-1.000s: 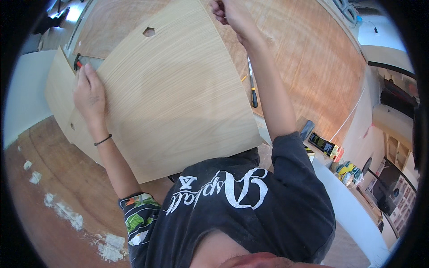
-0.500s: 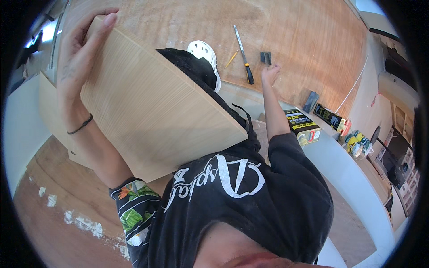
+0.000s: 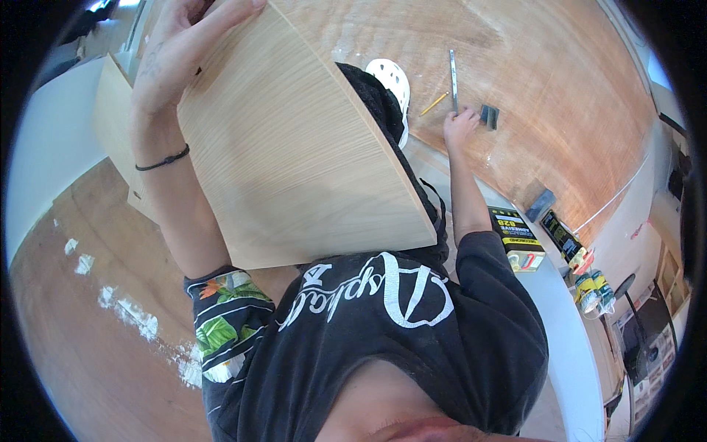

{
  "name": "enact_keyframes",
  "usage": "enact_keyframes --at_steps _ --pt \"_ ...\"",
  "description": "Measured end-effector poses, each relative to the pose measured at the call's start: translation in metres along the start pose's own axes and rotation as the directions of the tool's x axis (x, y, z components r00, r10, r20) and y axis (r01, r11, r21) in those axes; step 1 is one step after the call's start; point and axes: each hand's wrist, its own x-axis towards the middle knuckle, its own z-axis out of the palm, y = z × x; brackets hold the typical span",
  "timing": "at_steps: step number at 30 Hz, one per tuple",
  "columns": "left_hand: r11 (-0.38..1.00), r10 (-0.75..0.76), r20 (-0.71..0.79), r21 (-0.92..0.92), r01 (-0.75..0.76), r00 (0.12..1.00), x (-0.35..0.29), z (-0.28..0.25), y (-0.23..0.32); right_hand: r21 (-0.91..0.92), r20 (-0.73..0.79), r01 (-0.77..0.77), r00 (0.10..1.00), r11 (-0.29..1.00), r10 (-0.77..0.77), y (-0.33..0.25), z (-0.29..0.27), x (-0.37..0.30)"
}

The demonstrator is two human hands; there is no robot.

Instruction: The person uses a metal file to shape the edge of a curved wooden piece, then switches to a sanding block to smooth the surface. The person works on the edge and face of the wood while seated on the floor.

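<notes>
A large pale wood-grain panel point(image 3: 302, 155) leans tilted across my lap. My left hand point(image 3: 173, 55) is closed on its far upper edge, with the thumb over the rim. Out to the right, on the brown wooden surface, my right hand point(image 3: 462, 129) closes over the handle of a file point(image 3: 454, 77). The file's long grey blade points away from me, and the hand hides the handle. Just left of the blade lies a yellow pencil point(image 3: 434, 104). A small dark grey block point(image 3: 489, 116) sits right beside my right hand's fingers.
A yellow-and-black adhesive tin point(image 3: 517, 239) stands by my right arm. Near it are a blue-grey block point(image 3: 541, 204), a black box point(image 3: 561, 234) and green-yellow containers point(image 3: 593, 293). A white clog point(image 3: 390, 81) shows past the panel. White patches point(image 3: 132, 313) mark the brown board at left.
My right hand has moved from beside the dark grey block onto the file's handle, and its fingers have closed there. The view has shifted, while my left hand still holds the panel.
</notes>
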Motion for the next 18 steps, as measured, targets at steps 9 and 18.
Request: enact_keyframes --at_steps 9,18 --pt "1.0 -0.024 -0.147 -0.011 0.022 0.989 -0.004 0.01 0.008 -0.103 -0.211 -0.037 0.977 0.994 0.014 0.006 -0.03 0.017" --pt "0.982 -0.12 -0.109 -0.161 0.102 0.987 -0.008 0.0 0.004 -0.267 0.141 -0.142 0.973 0.953 0.184 0.043 -0.031 0.033"
